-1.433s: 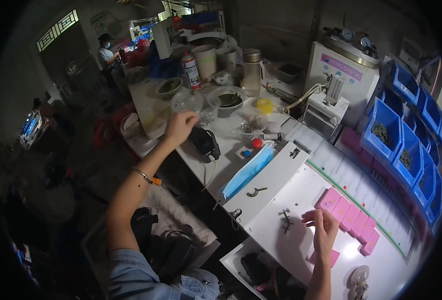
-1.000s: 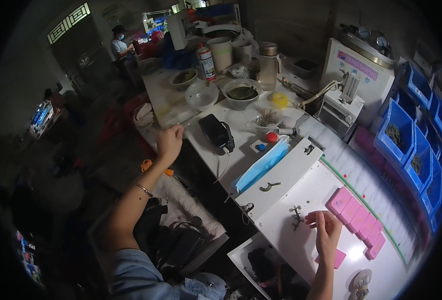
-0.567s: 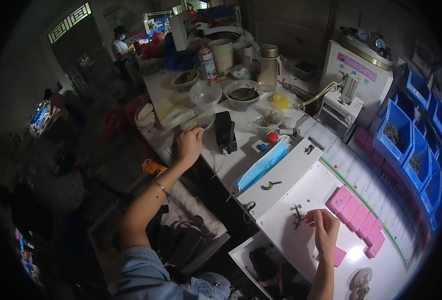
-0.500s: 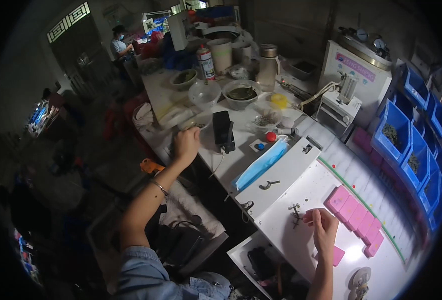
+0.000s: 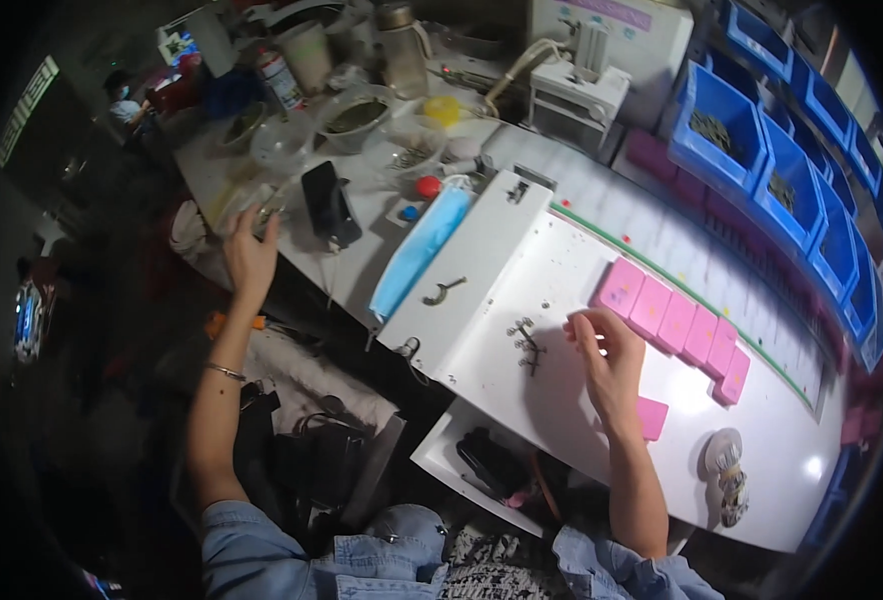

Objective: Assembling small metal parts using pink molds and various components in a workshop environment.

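Note:
My left hand (image 5: 250, 262) reaches to the far left of the white table, fingers apart over a small clear dish (image 5: 267, 212) beside a black phone (image 5: 330, 208) on a stand. Whatever lies under its fingertips is hard to see. My right hand (image 5: 614, 375) hovers above the white work surface with thumb and fingertips curled together; anything pinched there is too small to make out. Just left of it lies a cluster of small dark metal pieces (image 5: 528, 345). A row of pink blocks (image 5: 678, 322) sits beyond, and another pink block (image 5: 653, 419) shows partly behind my right wrist.
A blue face mask (image 5: 424, 248) lies along a raised white ledge (image 5: 482, 270) with a curved metal piece (image 5: 446, 292). Blue bins (image 5: 722, 125) rise on the right. Bowls (image 5: 355, 118) and a bottle (image 5: 402, 55) stand behind. An open drawer (image 5: 442, 455) juts out below.
The view has swung right, showing more of the bins. My left hand's fingers have spread over the dish. My right hand remains near the metal pieces, fingers still curled.

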